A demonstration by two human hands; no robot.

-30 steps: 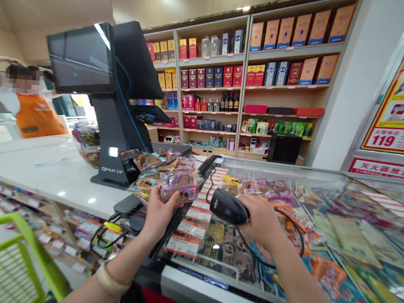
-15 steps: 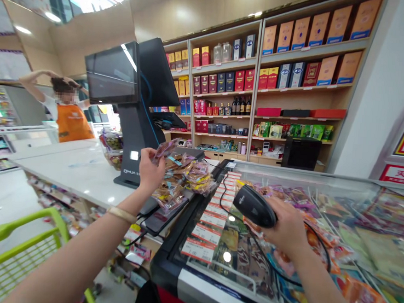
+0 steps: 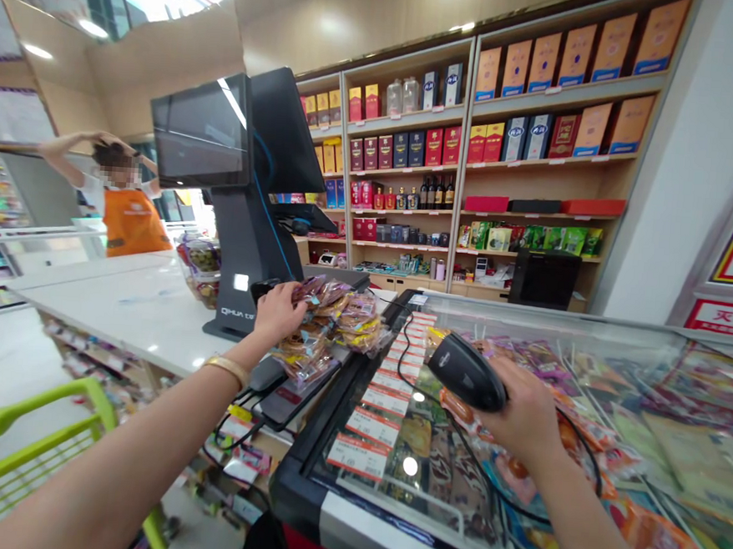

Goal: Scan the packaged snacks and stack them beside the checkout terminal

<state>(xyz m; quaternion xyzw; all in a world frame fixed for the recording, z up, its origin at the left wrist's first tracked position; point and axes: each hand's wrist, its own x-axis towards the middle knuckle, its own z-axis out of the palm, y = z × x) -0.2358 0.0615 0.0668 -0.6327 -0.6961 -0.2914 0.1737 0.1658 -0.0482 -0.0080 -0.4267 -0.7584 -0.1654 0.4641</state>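
My right hand (image 3: 523, 411) is wrapped around a black barcode scanner (image 3: 468, 372), held over the glass top of the freezer with its head toward the left. My left hand (image 3: 279, 310), a bangle on its wrist, is down at the left edge of a pile of clear snack packets (image 3: 331, 322). Its fingers are closed at the near end of one purplish snack packet (image 3: 309, 287) lying on the pile. The packets rest on a dark flat surface beside the point-of-sale terminal (image 3: 245, 216).
The glass-topped freezer (image 3: 425, 513) holds bagged foods, with price labels (image 3: 368, 429) along its left side. The scanner's cable loops over the glass. A green shopping cart (image 3: 28, 452) stands lower left. Beyond the white counter (image 3: 120, 291) is a person in an orange apron (image 3: 135, 221). Boxed goods fill the back shelves.
My left hand has lowered the purplish packet onto the pile; it was raised above it before. My right hand and the scanner have barely shifted.
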